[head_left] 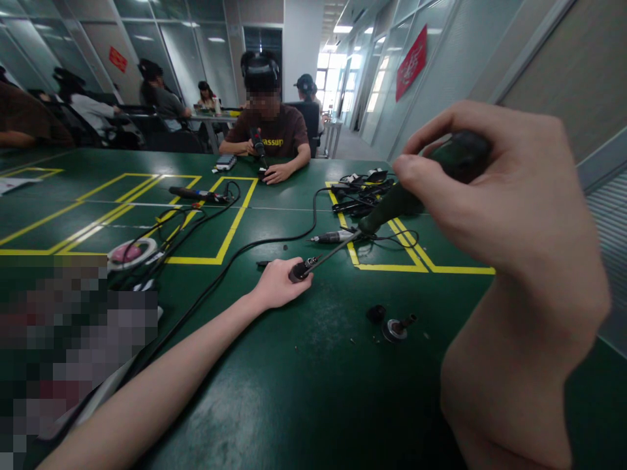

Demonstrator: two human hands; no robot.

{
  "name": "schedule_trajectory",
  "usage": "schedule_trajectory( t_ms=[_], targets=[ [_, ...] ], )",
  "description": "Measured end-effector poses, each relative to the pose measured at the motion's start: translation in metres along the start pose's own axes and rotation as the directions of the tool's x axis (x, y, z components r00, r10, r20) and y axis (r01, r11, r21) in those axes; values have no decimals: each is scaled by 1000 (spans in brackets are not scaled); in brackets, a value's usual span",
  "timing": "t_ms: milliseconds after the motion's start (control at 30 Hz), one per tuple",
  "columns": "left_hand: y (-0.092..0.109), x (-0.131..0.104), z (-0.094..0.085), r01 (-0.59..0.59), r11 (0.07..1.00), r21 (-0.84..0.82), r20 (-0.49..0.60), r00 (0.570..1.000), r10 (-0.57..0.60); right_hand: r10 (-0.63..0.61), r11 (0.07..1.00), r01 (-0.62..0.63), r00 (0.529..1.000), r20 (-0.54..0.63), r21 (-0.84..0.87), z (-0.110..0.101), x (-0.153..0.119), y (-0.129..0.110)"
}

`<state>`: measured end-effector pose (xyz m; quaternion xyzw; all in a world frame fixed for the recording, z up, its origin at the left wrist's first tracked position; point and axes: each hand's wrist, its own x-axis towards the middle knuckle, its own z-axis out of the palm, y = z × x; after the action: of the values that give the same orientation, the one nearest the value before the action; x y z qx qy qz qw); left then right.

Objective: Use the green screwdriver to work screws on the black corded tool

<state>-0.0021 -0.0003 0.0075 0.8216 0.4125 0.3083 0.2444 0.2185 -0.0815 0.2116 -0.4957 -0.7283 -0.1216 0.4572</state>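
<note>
L→R. Blk cable (235, 251) crosses green table (313, 405), along far side of L forearm (196, 356). L grip (277, 285): bare hand, fingers wrapped round sm. dk housing (298, 272), clamped, approx. mid-table; housing end w/ metal fittings (312, 262) faces R. Screwdriver (389, 201) next: shaft slants down-L to that end, handle up-R. Loose dk cap (375, 314) + ring-shaped part (394, 330) on table, just beside each other, R of and nearer than housing. R grip (519, 189): thumb + fingers clamped on screwdriver handle, above table.

Technique (judgement; looks like screw work on housing): brace L grip on table so housing can't roll; keep L fingertips out of line w/ tip in case of slip. Align shaft w/ screw axis, seat tip fully before torque, press steadily, turn slowly. Sm. bits (352, 341) nr. loose parts could get lost; don't sweep them.

Hidden, L→R: far-L patch (93, 365) pixelated, contents unknown. Dk piece (263, 264) behind L grip: same housing or separate, can't tell. Most of housing covered by L fingers. Tip contact, screw head: too sm. to confirm. Handle partly behind R fingers; R forearm (509, 391) cut off at bottom edge.
</note>
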Motion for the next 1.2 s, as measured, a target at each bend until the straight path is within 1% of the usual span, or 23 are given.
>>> schedule_trajectory(
  t_ms=[233,533,600,667,767,867,1033,1200],
  targets=[
    [0,0,0,-8,1000,6,-8,1000,8,13,999,-13,1000,15,37,-1,0,-2],
    [-1,0,-1,-6,1000,-9,-7,1000,6,109,988,-117,991,81,99,-7,2,-8],
    [-2,0,0,-2,1000,-8,-6,1000,2,101,990,-110,989,105,89,-9,2,-6],
    [-2,0,0,-3,1000,-2,-6,1000,3,66,994,-77,989,133,75,-9,2,-4],
    [-2,0,0,-5,1000,4,-14,1000,5,31,999,-34,995,96,35,-8,2,-1],
    [-2,0,0,-4,1000,1,-16,1000,4,38,999,-39,997,63,16,-5,1,-1],
    [-1,-1,0,-15,1000,-5,-17,1000,14,62,997,-63,998,27,48,-3,0,-3],
    [0,0,0,-14,1000,2,-19,1000,14,44,998,-45,998,39,40,-5,0,-4]
  ],
)
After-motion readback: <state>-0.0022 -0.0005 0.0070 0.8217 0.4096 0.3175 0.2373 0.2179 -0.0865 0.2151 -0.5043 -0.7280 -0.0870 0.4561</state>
